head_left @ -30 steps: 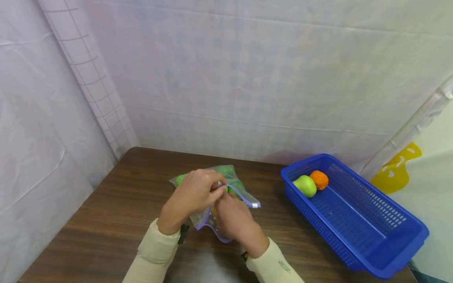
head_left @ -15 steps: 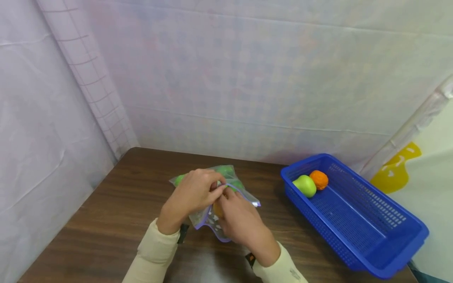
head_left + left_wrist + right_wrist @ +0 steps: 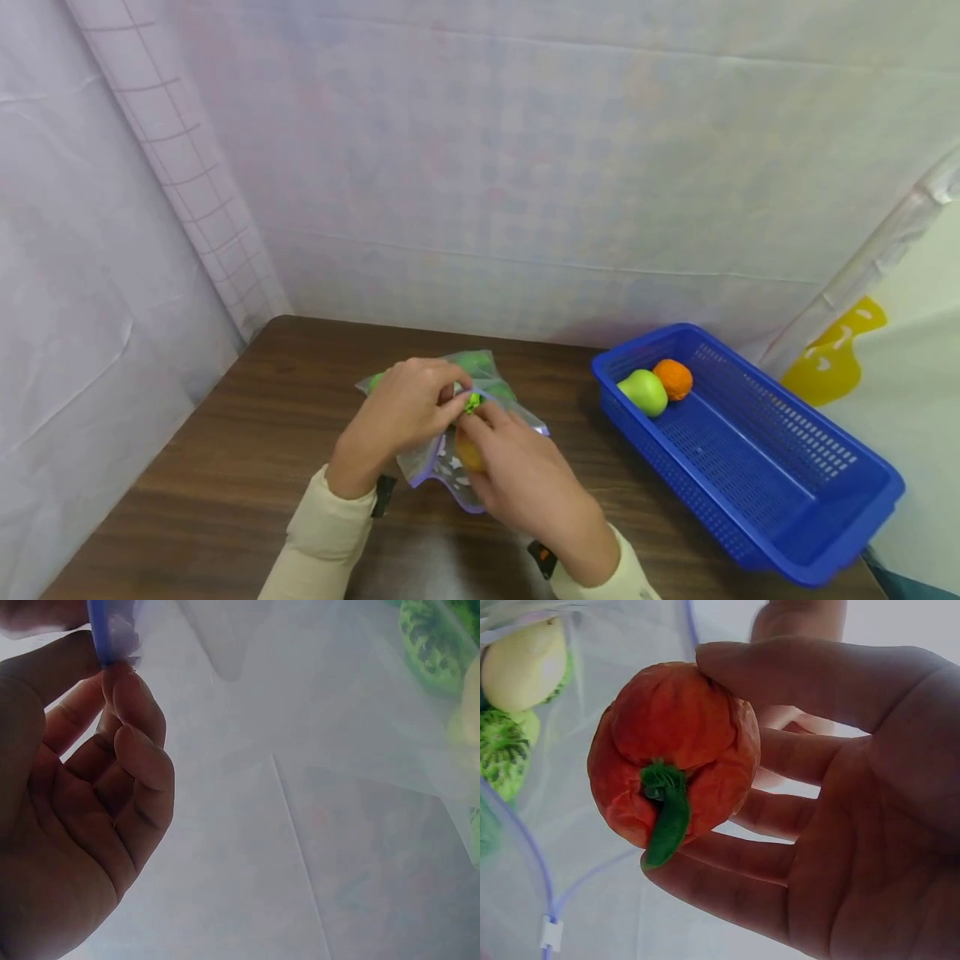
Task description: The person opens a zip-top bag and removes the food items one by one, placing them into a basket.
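Note:
Between my hands a clear zip bag [image 3: 415, 461] with purple edges lies on the table. My left hand [image 3: 399, 417] pinches the purple rim [image 3: 99, 630] between thumb and forefinger. At the bag's mouth, my right hand [image 3: 528, 475] holds an orange-red bell pepper [image 3: 675, 712] with a curved green stem; its thumb and fingertips lie round it. Inside the bag, the right wrist view shows a pale yellow, rounded thing [image 3: 526, 666] and a green, dark-marked thing [image 3: 506, 746]. Plastic and hands partly hide these contents.
To the right stands a blue plastic basket [image 3: 738, 458]. In its far left corner lie a green pear-like fruit [image 3: 643, 392] and an orange tangerine-like fruit [image 3: 672, 379]. A pale curtain [image 3: 480, 167] hangs behind the brown table [image 3: 247, 467].
My right hand has drawn back to the right and slightly towards me, uncovering more of the bag's mouth and orange thing. My left hand keeps its pinch on the rim.

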Demonstrator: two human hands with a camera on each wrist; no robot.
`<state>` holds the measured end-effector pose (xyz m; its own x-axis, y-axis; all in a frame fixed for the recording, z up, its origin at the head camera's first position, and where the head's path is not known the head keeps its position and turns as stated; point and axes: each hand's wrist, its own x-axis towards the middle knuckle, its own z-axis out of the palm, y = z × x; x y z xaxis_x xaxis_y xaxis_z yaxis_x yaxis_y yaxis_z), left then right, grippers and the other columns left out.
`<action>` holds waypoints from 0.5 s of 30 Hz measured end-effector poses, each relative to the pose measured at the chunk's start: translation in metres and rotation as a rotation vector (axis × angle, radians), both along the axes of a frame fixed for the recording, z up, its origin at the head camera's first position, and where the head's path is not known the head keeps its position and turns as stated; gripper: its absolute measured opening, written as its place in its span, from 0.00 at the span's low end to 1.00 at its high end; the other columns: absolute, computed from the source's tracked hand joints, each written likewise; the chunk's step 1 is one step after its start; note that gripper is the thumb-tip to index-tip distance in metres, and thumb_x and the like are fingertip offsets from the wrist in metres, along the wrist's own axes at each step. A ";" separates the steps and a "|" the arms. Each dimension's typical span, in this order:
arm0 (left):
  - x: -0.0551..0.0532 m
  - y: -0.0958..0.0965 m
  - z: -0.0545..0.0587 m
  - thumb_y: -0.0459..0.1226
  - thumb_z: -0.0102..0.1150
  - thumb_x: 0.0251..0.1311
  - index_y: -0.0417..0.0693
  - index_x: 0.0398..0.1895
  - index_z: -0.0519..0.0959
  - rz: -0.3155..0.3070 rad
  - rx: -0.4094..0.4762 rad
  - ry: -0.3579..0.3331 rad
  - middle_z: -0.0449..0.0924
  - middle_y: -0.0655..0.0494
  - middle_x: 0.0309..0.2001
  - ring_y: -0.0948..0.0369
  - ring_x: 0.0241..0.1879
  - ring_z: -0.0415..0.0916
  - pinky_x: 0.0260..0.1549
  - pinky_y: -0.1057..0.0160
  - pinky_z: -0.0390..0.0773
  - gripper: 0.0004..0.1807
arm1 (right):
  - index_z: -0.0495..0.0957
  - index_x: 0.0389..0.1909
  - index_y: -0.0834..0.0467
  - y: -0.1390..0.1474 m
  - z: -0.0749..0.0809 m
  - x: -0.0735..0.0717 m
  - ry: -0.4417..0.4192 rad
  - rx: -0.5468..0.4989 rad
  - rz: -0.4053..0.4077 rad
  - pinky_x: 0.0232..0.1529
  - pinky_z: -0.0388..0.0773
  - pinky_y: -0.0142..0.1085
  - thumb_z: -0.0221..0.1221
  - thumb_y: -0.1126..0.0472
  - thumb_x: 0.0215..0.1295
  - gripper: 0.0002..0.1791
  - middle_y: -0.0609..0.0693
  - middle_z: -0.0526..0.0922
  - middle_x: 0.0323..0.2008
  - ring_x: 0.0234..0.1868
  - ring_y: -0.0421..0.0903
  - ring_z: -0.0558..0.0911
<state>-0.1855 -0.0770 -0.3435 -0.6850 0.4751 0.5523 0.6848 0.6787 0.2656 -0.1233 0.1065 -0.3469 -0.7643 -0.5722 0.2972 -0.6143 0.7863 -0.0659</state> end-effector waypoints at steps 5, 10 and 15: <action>0.001 -0.001 0.000 0.37 0.67 0.61 0.50 0.36 0.88 -0.006 -0.007 0.010 0.69 0.66 0.18 0.71 0.17 0.59 0.17 0.72 0.62 0.03 | 0.76 0.61 0.50 0.008 0.013 0.010 -0.045 -0.052 0.010 0.41 0.83 0.41 0.71 0.56 0.57 0.30 0.45 0.77 0.58 0.51 0.44 0.79; 0.000 -0.001 0.000 0.36 0.68 0.60 0.50 0.36 0.87 0.004 -0.016 0.016 0.69 0.66 0.18 0.71 0.17 0.59 0.16 0.72 0.61 0.03 | 0.76 0.60 0.49 0.019 0.022 0.018 -0.009 -0.100 0.001 0.41 0.82 0.38 0.73 0.56 0.54 0.31 0.43 0.77 0.58 0.50 0.42 0.79; 0.000 0.001 -0.001 0.37 0.67 0.61 0.49 0.36 0.87 -0.004 -0.025 0.015 0.69 0.65 0.18 0.71 0.17 0.59 0.16 0.72 0.61 0.03 | 0.77 0.61 0.50 0.029 0.025 0.021 0.060 -0.103 0.036 0.45 0.82 0.37 0.74 0.57 0.52 0.32 0.46 0.78 0.58 0.52 0.42 0.79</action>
